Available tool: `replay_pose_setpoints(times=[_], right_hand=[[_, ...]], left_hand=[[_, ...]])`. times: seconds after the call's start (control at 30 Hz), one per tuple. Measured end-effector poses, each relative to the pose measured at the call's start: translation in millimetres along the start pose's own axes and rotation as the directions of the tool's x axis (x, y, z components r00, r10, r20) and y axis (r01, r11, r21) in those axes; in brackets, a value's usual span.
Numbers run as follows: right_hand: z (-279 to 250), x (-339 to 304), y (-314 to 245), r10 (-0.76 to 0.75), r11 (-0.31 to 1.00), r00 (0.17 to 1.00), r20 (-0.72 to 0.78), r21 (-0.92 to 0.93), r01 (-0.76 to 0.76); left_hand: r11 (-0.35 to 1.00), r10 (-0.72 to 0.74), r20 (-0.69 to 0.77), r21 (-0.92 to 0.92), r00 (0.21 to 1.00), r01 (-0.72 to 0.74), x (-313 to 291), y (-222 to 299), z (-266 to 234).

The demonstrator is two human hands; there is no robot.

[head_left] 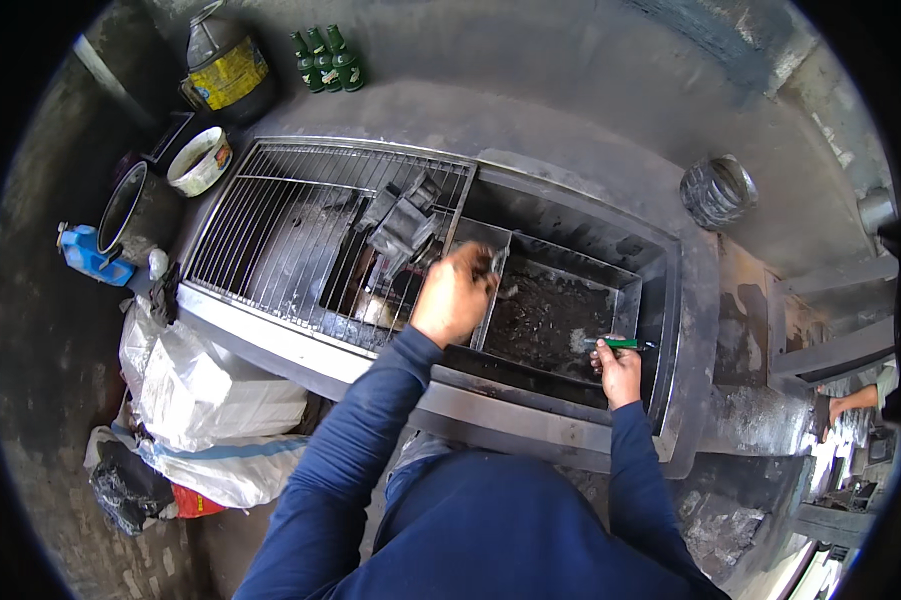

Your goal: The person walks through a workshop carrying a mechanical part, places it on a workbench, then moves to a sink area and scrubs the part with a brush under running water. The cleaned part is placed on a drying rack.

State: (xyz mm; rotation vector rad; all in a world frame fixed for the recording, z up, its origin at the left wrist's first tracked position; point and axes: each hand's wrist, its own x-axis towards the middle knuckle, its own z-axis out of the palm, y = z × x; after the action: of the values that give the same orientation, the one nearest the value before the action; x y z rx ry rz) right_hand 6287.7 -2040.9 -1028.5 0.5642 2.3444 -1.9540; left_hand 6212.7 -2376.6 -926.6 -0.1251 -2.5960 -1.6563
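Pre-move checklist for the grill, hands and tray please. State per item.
1. Left hand gripping the metal tray's divider wall: ok, fingers curled over it.
2. Right hand holding the green-handled tool: ok, tool lies over the tray's near edge.
3. Tray seated in the grill body: cannot tell, edges partly hidden.
4. Wire grate left of the tray: not ok, dark scraps lie on it.
5. Tray floor: not ok, covered with ash and residue.
6. Another person's hand at far right: ok, apart from the grill.
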Motion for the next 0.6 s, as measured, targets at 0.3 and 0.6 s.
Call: replay_pose_setpoints(times=[0.3, 0.6], right_hand=[[26, -38, -42, -0.231, 0.969, 0.972, -0.031, -0.1, 0.227], [3, -83, -35, -0.128, 0.992, 0.96, -0.25, -0.015, 0.128]], left_hand=[[0.763, 0.145, 0.081, 0.625, 0.986, -0.163, 244, -12, -99], [0.656, -0.265, 0.513, 0.716, 0.816, -0.237, 338, -116, -75]])
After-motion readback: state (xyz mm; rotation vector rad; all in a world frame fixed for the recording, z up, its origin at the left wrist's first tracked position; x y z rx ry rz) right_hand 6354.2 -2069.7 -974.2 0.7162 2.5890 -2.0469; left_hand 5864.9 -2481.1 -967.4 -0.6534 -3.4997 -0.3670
